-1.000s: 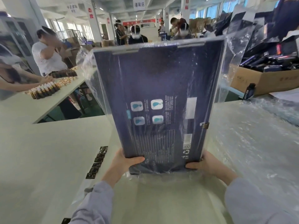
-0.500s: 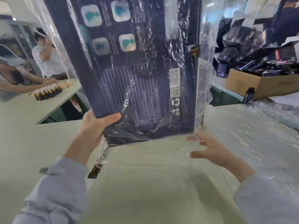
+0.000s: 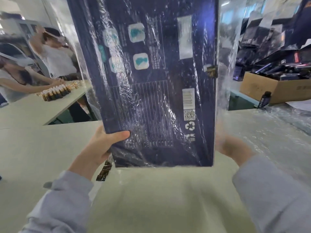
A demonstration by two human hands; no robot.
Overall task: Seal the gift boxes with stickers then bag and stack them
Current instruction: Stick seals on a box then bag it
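A flat dark-blue cardboard gift box (image 3: 151, 81), inside a clear plastic bag (image 3: 224, 64), was held upright above the pale table (image 3: 33, 148). The left hand (image 3: 102, 145) gripped its lower corner; the right hand (image 3: 235, 148), blurred behind film, showed no readable grip. Supporting both corners would seat it squarely.

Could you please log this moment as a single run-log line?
step: bagging | gift box: upright in clear bag | left hand: grips lower-left corner | right hand: at right edge, blurred, grip unclear

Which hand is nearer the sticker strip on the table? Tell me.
Left. The left hand grips the gift box at its lower left corner, just over the sticker strip; the right hand is at the box's far right edge.
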